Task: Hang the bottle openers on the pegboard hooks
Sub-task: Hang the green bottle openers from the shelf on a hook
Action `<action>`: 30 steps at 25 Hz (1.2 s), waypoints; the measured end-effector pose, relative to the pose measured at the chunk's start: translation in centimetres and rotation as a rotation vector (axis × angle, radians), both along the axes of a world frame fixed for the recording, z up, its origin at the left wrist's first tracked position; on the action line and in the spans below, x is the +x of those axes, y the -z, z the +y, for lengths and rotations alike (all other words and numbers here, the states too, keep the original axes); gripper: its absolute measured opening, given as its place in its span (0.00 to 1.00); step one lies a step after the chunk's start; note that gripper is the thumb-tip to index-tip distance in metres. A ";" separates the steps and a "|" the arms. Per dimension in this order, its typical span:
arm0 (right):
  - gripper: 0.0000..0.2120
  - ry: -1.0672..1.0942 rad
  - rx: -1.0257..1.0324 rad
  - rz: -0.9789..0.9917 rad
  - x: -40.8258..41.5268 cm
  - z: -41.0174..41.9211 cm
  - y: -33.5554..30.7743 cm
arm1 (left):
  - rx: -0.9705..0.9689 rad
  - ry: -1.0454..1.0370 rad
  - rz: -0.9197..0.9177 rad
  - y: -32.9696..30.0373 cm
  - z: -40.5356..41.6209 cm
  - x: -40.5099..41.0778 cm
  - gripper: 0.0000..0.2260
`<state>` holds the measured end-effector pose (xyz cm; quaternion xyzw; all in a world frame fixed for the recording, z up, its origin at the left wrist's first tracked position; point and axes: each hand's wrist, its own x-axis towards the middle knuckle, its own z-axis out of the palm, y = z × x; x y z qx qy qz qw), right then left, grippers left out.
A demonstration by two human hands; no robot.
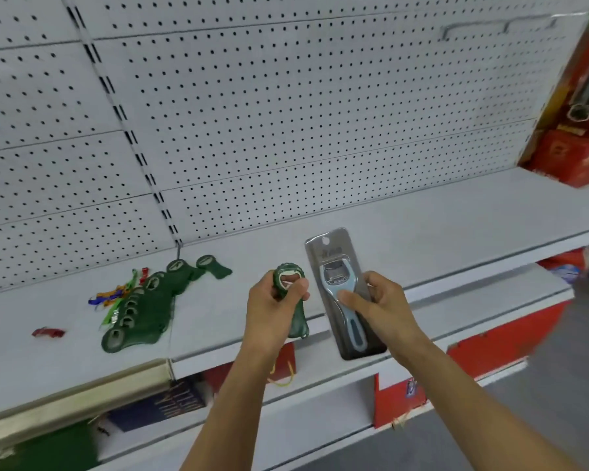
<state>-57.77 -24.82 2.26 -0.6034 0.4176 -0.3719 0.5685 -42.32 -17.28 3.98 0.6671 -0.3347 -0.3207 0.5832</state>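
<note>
left hand gripped a green bottle opener, fingers curled round its ringed head, thumb across the opening; the opener's tail hung down below the palm, over the front edge of the shelf. right hand held a packaged blue bottle opener, thumb pressed on the front of the handle, fingers wrapped behind the clear pack; pack upright, slightly tilted, hang hole at top. both openers held above the shelf, just beside each other, not touching. a pile of green openers lay overlapping on the shelf to the left, beside some small coloured openers and 1 red item. pegboard behind; 1 bare hook at upper right.
</note>
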 end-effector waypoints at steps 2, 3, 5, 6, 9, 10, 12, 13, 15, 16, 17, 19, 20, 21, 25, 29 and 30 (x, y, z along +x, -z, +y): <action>0.07 0.031 0.004 -0.006 -5.1 -0.9 0.0 | -0.002 0.051 0.000 0.2 -1.6 -4.5 0.04; 0.07 0.045 0.008 -0.014 -7.3 -1.3 -0.1 | -0.001 0.073 0.004 0.2 -2.3 -6.4 0.04; 0.06 0.098 0.018 -0.033 -11.4 -2.4 -0.5 | 0.010 0.123 -0.001 0.1 -4.2 -10.0 0.04; 0.05 0.130 0.016 -0.038 -13.5 -3.0 -0.7 | 0.015 0.150 -0.005 -0.1 -5.2 -11.8 0.04; 0.06 0.211 0.000 -0.042 -18.3 -5.2 -1.3 | 0.021 0.229 -0.032 -0.7 -8.5 -16.4 0.05; 0.07 0.237 0.000 -0.052 -20.0 -6.2 -1.4 | 0.024 0.265 -0.045 -0.9 -9.9 -18.0 0.06; 0.07 0.272 0.008 -0.076 -22.5 -8.2 -1.6 | 0.026 0.329 -0.061 -1.2 -12.6 -20.2 0.06; 0.07 0.294 0.007 -0.087 -23.9 -9.4 -1.6 | 0.022 0.363 -0.074 -1.4 -14.3 -21.4 0.05; 0.07 0.332 -0.010 -0.107 -26.6 -12.2 -1.7 | 0.003 0.406 -0.094 -1.6 -17.8 -23.6 0.03; 0.07 0.346 -0.021 -0.113 -28.0 -13.7 -1.7 | -0.001 0.415 -0.093 -1.8 -19.5 -24.9 0.03; 0.07 0.356 -0.031 -0.118 -29.3 -15.3 -1.7 | -0.003 0.419 -0.085 -1.8 -21.3 -26.1 0.03; 0.08 0.367 -0.043 -0.118 -31.9 -18.6 -2.1 | -0.017 0.414 -0.061 -2.0 -24.6 -28.7 0.05; 0.08 0.370 -0.045 -0.115 -33.1 -20.2 -2.4 | -0.031 0.410 -0.049 -2.2 -26.1 -29.9 0.05; 0.08 0.374 -0.047 -0.109 -34.2 -21.8 -2.7 | -0.045 0.403 -0.037 -2.5 -27.4 -31.0 0.06; 0.08 0.389 -0.068 -0.128 -38.4 -28.8 -4.9 | -0.099 0.371 0.009 -4.3 -33.8 -35.4 0.05; 0.11 0.426 -0.103 -0.187 -41.0 -33.7 -6.5 | -0.111 0.362 0.000 -6.0 -38.4 -38.5 0.03; 0.11 0.430 -0.107 -0.206 -41.6 -34.8 -7.0 | -0.116 0.361 -0.003 -6.4 -39.3 -39.2 0.03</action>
